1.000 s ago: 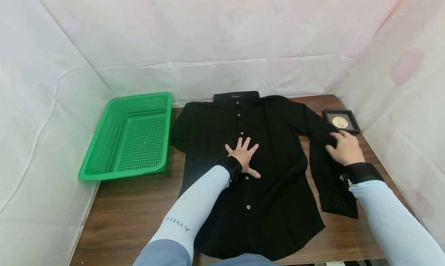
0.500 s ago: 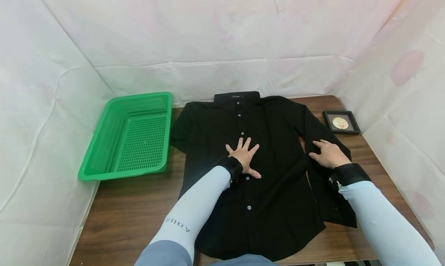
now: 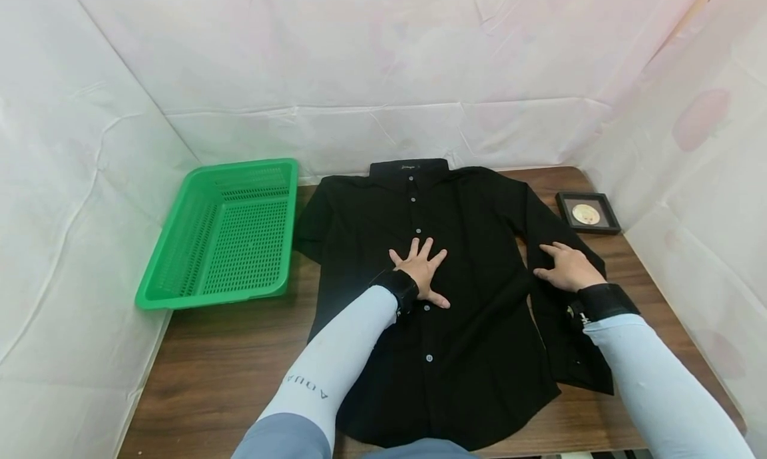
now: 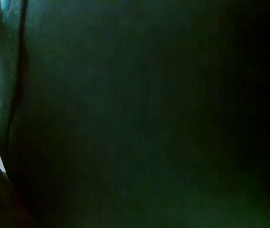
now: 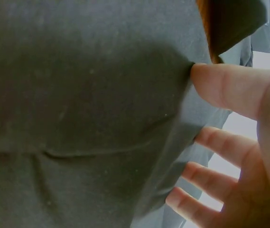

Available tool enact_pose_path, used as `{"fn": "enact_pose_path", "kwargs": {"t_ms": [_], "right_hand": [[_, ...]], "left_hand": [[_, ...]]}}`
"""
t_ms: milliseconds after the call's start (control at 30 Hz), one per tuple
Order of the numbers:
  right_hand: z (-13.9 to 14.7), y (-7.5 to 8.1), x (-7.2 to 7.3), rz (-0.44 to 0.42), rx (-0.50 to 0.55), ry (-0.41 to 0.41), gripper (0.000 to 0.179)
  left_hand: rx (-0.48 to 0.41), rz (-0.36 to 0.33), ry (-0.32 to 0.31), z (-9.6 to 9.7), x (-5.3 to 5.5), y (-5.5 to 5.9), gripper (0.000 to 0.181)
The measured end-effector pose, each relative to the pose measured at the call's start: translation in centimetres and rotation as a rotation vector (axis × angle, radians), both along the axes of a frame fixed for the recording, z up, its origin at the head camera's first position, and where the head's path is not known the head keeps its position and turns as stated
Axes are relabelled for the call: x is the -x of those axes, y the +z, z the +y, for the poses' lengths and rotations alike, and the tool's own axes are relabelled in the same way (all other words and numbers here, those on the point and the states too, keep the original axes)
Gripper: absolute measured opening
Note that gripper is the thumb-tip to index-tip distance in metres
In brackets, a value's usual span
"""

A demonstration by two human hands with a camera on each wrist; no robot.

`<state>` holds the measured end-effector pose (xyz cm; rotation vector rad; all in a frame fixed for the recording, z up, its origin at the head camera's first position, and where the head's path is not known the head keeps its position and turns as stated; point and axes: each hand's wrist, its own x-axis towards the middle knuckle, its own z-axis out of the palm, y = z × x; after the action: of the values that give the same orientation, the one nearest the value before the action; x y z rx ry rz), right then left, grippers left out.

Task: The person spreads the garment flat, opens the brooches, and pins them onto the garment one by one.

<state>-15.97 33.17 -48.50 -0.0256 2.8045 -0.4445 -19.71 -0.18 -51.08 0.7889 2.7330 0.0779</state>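
A black button-up shirt (image 3: pixel 473 312) lies front side up on the wooden table, collar (image 3: pixel 409 172) toward the back wall. My left hand (image 3: pixel 419 274) rests on the middle of its front beside the button row, fingers spread wide. Dark cloth fills nearly the whole left wrist view. On the right, my right hand (image 3: pixel 569 268) touches the long sleeve (image 3: pixel 578 359), which runs down close along the shirt's side. The right wrist view shows the thumb (image 5: pixel 234 89) and several straight fingers with their tips against the black cloth. The other sleeve's lower part is out of sight.
A green perforated plastic basket (image 3: pixel 246 246) stands left of the shirt. At the back right lies a small black square frame (image 3: pixel 605 216) with a round cream-coloured piece inside. White sheeting (image 3: pixel 383 52) walls the table (image 3: pixel 228 372) at the back and sides.
My right hand has moved left, toward the shirt's body, and the sleeve has shifted with it, closing most of the gap between them. The left hand has stayed in place.
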Motion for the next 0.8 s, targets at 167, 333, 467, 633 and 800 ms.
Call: {"fn": "enact_pose_path", "kwargs": {"t_ms": [167,333,467,633,800], "right_hand": [[-0.2,0.3,0.1,-0.008,0.016,0.000,0.072],[-1.6,1.0,-0.1,0.073,0.071,-0.017,0.067],[-3.9,2.0,-0.2,0.205,0.128,-0.014,0.054],[-7.5,3.1,-0.1,0.293,0.174,0.011,0.037],[-11.3,3.7,0.9,0.264,0.169,0.032,0.027]], "left_hand": [[-0.015,-0.022,-0.010,-0.7,0.0,0.7,0.117],[-0.139,-0.014,0.016,-2.5,-0.2,2.2,0.100],[-0.292,0.101,0.113,-5.1,-0.5,3.9,0.080],[-0.420,0.273,0.335,-8.9,-0.8,5.0,0.056],[-0.428,0.364,0.571,-12.0,-1.2,5.1,0.044]]}}
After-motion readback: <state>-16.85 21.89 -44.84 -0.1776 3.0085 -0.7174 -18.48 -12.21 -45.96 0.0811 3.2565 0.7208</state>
